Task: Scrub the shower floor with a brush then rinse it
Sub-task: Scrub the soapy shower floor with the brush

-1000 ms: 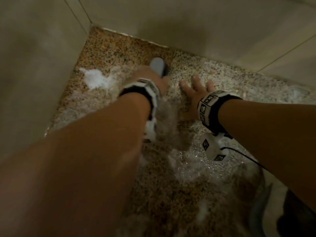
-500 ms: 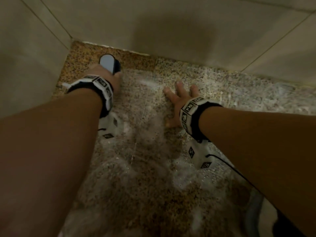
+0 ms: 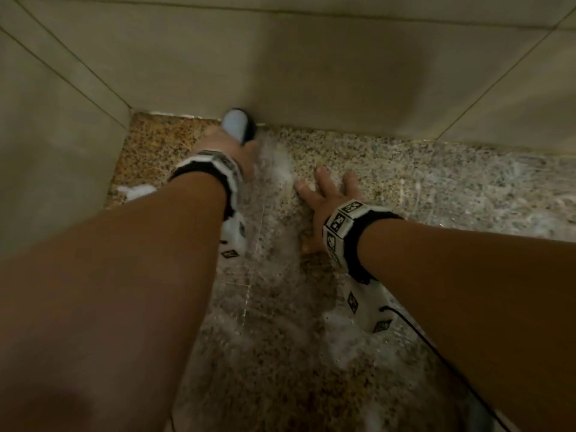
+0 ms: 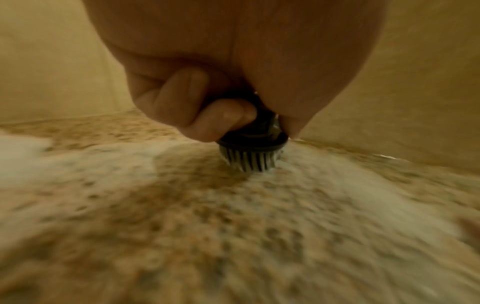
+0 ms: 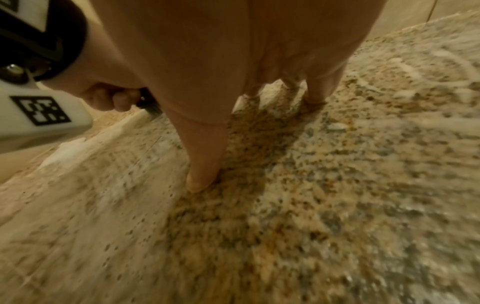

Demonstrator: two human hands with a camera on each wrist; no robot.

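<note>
My left hand [image 3: 227,145] grips a scrub brush [image 3: 238,126] with a pale blue top and a dark base, close to the back wall near the corner. In the left wrist view my curled fingers [image 4: 194,107] wrap the brush [image 4: 252,152], and its white bristles press into the soapy speckled shower floor [image 4: 233,226]. My right hand [image 3: 324,194] lies flat on the wet shower floor [image 3: 436,188] just right of the brush, fingers spread. In the right wrist view its thumb [image 5: 202,164] and fingertips touch the floor [image 5: 337,185].
Beige tiled walls [image 3: 280,63] meet at a corner on the left [image 3: 129,110]. White foam [image 3: 137,191] lies by the left wall, with more suds [image 3: 343,335] nearer me. A black cable [image 3: 414,332] runs back from my right wrist.
The left hand swept the brush left toward the corner, then right along the back wall to where it is now. The right hand stayed planted on the floor.
</note>
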